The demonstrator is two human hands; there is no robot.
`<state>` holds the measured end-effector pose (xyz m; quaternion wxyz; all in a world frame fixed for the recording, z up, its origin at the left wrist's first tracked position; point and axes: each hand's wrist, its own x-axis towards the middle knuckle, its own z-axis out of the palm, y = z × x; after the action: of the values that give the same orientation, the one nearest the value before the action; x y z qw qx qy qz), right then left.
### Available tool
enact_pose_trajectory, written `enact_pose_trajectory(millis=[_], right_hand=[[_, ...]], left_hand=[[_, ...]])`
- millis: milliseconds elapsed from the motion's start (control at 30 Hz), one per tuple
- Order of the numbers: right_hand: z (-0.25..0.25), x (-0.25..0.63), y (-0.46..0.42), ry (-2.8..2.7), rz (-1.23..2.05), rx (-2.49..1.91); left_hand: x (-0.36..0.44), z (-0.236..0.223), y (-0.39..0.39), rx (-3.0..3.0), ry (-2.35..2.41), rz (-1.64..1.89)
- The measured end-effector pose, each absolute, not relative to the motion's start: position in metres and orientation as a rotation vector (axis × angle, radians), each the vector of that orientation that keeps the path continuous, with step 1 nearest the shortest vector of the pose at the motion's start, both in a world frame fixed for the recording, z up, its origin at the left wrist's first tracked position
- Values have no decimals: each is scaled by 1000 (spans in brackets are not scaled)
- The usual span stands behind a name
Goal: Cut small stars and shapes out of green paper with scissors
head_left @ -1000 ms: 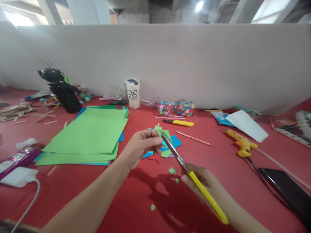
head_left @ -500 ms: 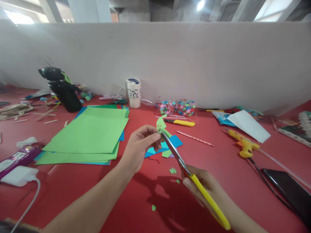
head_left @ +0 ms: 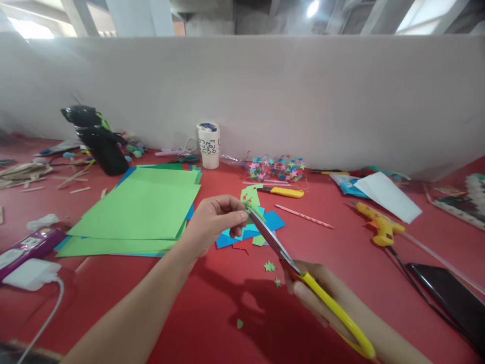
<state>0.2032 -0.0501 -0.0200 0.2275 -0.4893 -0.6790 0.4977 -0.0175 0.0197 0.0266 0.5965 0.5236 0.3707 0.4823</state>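
Note:
My left hand (head_left: 217,222) is closed, thumb and fingertips pinching a small piece of green paper (head_left: 258,212) that the hand partly hides. In my right hand (head_left: 316,290) are the yellow-handled scissors (head_left: 271,237), their blade tips against the paper beside my left fingertips. The blades look almost together. Just beyond lies a green paper scrap with cut-out holes (head_left: 250,195); whether it joins the pinched piece I cannot tell. Blue paper scraps (head_left: 275,221) lie beneath. Small green paper stars (head_left: 269,266) and a green snippet (head_left: 240,323) rest on the red table nearer me.
Left of my hands is a stack of green and blue sheets (head_left: 138,205). A yellow utility knife (head_left: 286,192), a pencil (head_left: 303,216) and star garland (head_left: 276,168) lie behind. At right are a yellow glue gun (head_left: 379,225) and a phone (head_left: 447,293); a cup (head_left: 209,146) stands at the back.
The scissors and my right hand have shifted slightly right and down. My left hand has moved a little left, and the green paper by the blades has turned.

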Motion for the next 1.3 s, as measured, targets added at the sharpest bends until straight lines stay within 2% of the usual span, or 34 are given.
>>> enact_pose_trajectory(millis=[533, 667, 900, 1300], right_hand=[[-6, 204, -50, -1883, 1387, -1436], [-4, 206, -47, -1995, 1211, -1437], [-6, 206, -48, -2041, 1102, -1405], [-12, 210, -42, -2051, 1248, -1434]], left_hand=[[-28, 25, 27, 1260, 880, 971], [-30, 25, 27, 1260, 894, 949], [-31, 25, 28, 1225, 886, 931], [-30, 26, 28, 1205, 886, 927]])
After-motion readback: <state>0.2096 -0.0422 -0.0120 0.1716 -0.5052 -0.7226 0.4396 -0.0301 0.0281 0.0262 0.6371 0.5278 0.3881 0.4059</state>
